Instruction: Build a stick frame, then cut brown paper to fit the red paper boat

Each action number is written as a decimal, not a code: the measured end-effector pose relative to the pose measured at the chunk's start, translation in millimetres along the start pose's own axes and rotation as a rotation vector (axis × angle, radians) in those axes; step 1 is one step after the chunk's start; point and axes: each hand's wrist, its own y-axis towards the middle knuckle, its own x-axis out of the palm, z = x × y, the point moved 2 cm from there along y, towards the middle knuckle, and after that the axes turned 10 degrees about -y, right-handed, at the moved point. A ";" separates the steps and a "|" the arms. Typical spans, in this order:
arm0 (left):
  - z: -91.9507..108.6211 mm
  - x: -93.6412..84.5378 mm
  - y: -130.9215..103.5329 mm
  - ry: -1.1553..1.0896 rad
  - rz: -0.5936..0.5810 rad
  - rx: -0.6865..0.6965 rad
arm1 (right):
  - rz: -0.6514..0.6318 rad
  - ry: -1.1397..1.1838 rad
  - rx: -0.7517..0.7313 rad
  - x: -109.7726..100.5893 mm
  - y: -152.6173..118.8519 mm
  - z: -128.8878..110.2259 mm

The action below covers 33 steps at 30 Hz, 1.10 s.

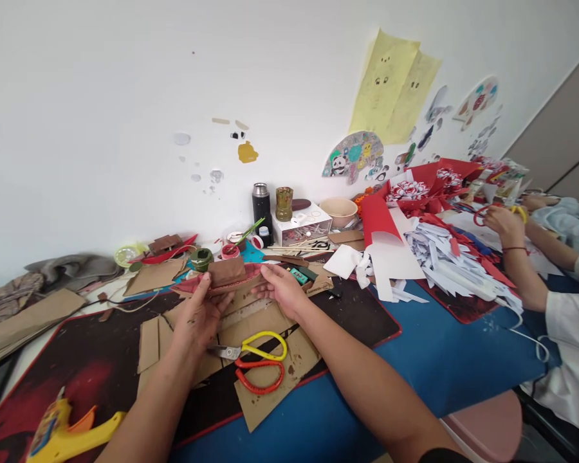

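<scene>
A small cardboard boat with reddish painted sides is held level between both hands above the cardboard pieces. My left hand grips its left part, thumb on the near side. At the right end, my right hand pinches the boat's tip. Scissors with one yellow and one red handle lie below the hands on stained cardboard. Behind the boat stand an open jar of green paint and a jar of red paint.
A yellow glue gun lies front left on the dark mat. Black bottle, white box and beige bowl stand by the wall. At right are paper strips and another person's hand with scissors.
</scene>
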 end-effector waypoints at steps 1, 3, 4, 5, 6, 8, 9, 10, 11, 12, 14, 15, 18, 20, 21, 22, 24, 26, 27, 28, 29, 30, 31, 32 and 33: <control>-0.3 0.0 -0.3 0.001 -0.004 0.000 | 0.003 -0.001 0.001 -0.3 0.2 0.2; -0.7 -0.2 -0.5 0.003 -0.009 0.004 | 0.006 -0.004 0.001 -0.7 0.7 0.4; -0.9 -0.4 -0.5 0.004 -0.010 0.004 | 0.007 -0.004 0.000 -0.9 1.0 0.6; -1.0 -0.6 -0.3 0.005 -0.010 0.004 | 0.009 -0.003 0.000 -1.0 1.3 0.7; -1.1 -0.9 -0.1 0.007 -0.010 0.004 | 0.012 -0.003 0.001 -1.1 1.5 0.9; -1.1 -1.4 0.4 0.012 -0.009 0.005 | 0.016 -0.006 0.004 -1.0 1.6 1.2; -0.9 -1.6 0.7 0.014 -0.010 0.007 | 0.016 -0.011 0.004 -0.9 1.5 1.3; -0.6 -1.9 1.0 0.016 -0.012 0.009 | 0.013 -0.017 0.002 -0.8 1.3 1.2; -0.3 -2.1 1.2 0.019 -0.014 0.013 | 0.009 -0.024 -0.001 -0.6 1.1 1.0; 0.2 -2.3 1.4 0.020 -0.016 0.018 | 0.008 -0.030 -0.005 -0.6 0.9 0.7; 1.0 -2.5 1.6 0.024 -0.016 0.035 | 0.020 -0.031 -0.018 -1.2 0.7 -0.6; 1.4 -2.5 1.5 0.027 -0.016 0.045 | 0.035 -0.026 -0.026 -1.9 0.7 -1.4; 1.7 -1.5 0.4 0.044 -0.028 0.075 | 0.076 -0.010 -0.046 -3.7 0.8 -4.1; 1.4 -0.1 -1.1 0.062 -0.041 0.092 | 0.084 -0.003 -0.043 -4.0 0.8 -5.2; 1.2 0.7 -2.0 0.071 -0.047 0.099 | 0.084 0.000 -0.039 -3.8 0.7 -5.3; 1.1 1.5 -3.0 0.080 -0.051 0.105 | 0.087 0.003 -0.033 -3.5 0.6 -5.3; 1.0 3.4 -5.5 0.093 -0.059 0.115 | 0.096 0.009 -0.022 -2.7 0.3 -5.0; 1.7 6.0 -8.2 0.124 -0.078 0.145 | 0.094 0.013 -0.015 -1.7 -0.4 -4.7; 2.3 7.3 -9.6 0.150 -0.092 0.169 | 0.086 0.012 -0.010 -1.1 -0.8 -4.8; 2.9 8.5 -10.7 0.180 -0.103 0.198 | 0.074 0.011 -0.005 -0.4 -1.4 -4.9; 3.4 9.5 -11.7 0.213 -0.115 0.225 | 0.058 0.007 0.000 0.4 -2.0 -5.2; 3.7 10.1 -12.2 0.246 -0.124 0.250 | 0.040 0.001 0.005 1.2 -2.7 -5.5; 3.9 10.2 -12.3 0.275 -0.132 0.269 | 0.023 -0.007 0.007 2.0 -3.3 -5.8; 4.1 9.8 -12.2 0.305 -0.140 0.289 | 0.009 -0.016 0.007 2.7 -4.0 -6.0; 4.4 9.1 -11.7 0.340 -0.148 0.310 | -0.001 -0.024 0.006 3.3 -4.5 -6.1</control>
